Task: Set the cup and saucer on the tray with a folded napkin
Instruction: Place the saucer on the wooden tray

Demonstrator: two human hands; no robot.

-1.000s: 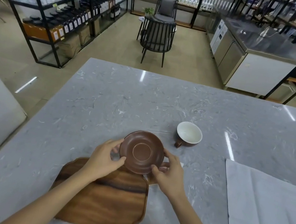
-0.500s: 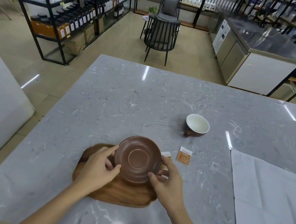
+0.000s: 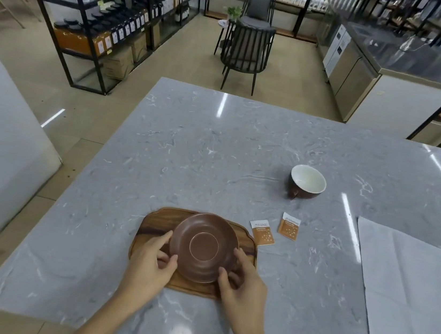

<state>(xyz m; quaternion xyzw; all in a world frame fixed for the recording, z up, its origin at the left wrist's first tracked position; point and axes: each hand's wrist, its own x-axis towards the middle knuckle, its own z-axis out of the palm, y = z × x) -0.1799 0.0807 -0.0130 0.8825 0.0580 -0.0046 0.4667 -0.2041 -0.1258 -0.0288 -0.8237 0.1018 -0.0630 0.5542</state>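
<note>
A brown saucer [image 3: 204,247] sits over the middle of the wooden tray [image 3: 154,224] near the table's front. My left hand [image 3: 152,263] pinches the saucer's left rim with thumb and fingers. On the opposite rim my right hand [image 3: 242,281] grips it the same way. Whether the saucer touches the tray I cannot tell. The brown cup [image 3: 306,182], white inside, stands upright on the table far to the right, handle toward me. A large white napkin [image 3: 406,298] lies flat at the right edge.
Two orange sachets [image 3: 262,232] [image 3: 289,226] lie on the grey marble table [image 3: 215,152] just right of the tray. Beyond the table stand dark chairs [image 3: 247,47], black shelving [image 3: 112,21] at the left and a steel counter [image 3: 395,66] at the right.
Both hands have carried the saucer down over the tray's middle. The view has pulled back, so the two sachets beside the tray now show fully.
</note>
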